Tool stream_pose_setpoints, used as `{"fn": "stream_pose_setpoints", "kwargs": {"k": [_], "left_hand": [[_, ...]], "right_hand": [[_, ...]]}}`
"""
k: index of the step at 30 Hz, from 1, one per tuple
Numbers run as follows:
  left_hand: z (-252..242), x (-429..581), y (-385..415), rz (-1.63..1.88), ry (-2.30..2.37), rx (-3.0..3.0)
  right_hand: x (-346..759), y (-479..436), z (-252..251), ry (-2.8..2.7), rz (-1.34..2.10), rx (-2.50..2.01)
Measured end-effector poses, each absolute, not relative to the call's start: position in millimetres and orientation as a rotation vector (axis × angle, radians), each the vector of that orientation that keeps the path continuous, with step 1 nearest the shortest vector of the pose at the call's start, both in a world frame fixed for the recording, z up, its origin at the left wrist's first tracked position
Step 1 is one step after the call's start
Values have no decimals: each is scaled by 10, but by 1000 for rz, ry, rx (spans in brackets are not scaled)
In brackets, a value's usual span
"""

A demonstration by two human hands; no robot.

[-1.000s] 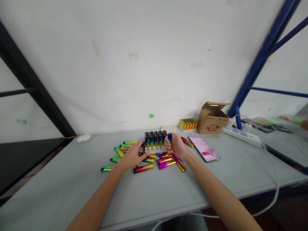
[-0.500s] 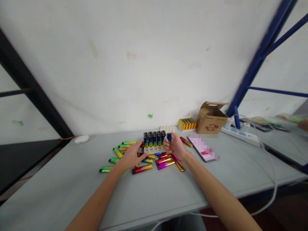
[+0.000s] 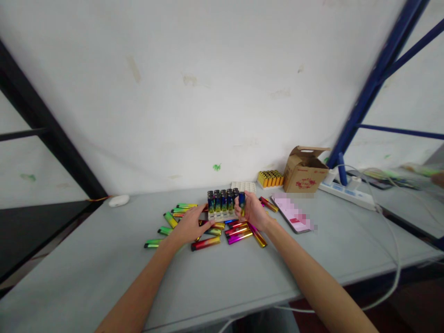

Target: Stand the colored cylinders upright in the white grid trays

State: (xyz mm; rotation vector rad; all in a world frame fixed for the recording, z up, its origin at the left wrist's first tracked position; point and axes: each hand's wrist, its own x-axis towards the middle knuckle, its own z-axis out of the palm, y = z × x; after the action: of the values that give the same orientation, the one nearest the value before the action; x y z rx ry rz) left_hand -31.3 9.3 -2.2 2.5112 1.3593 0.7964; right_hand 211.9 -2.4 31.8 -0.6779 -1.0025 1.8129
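A white slotted tray (image 3: 222, 216) holds rows of upright blue-to-yellow lighters (image 3: 224, 201) with black tops. My right hand (image 3: 255, 210) is closed around another blue lighter (image 3: 242, 202), keeping it upright at the tray's right end. At the opposite end lies my left hand (image 3: 190, 225), thumb and fingers apart, beside the tray's left front corner; whether it touches the tray I cannot tell. Green-yellow lighters (image 3: 169, 219) lie scattered left of and behind this hand. A red-yellow lighter (image 3: 206, 243) and several pink, purple and gold lighters (image 3: 239, 236) lie in front of the tray.
Behind stand an unfilled white tray (image 3: 243, 186), a tray of orange lighters (image 3: 270, 178) and an open cardboard box (image 3: 305, 171). A phone (image 3: 291, 215) lies right of my right hand, with a power strip (image 3: 348, 194) beyond. A white oval device (image 3: 119, 200) sits far left.
My right hand and its lighter have shifted slightly left, closer to the tray's filled rows. My left hand has stayed about where it was.
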Motion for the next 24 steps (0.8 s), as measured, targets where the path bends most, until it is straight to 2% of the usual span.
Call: {"fn": "stream_pose_setpoints", "kwargs": {"k": [24], "left_hand": [[-36,-314,98,796,1368,2484]], "right_hand": [[2141,15,284,-857,1913,-687]]}}
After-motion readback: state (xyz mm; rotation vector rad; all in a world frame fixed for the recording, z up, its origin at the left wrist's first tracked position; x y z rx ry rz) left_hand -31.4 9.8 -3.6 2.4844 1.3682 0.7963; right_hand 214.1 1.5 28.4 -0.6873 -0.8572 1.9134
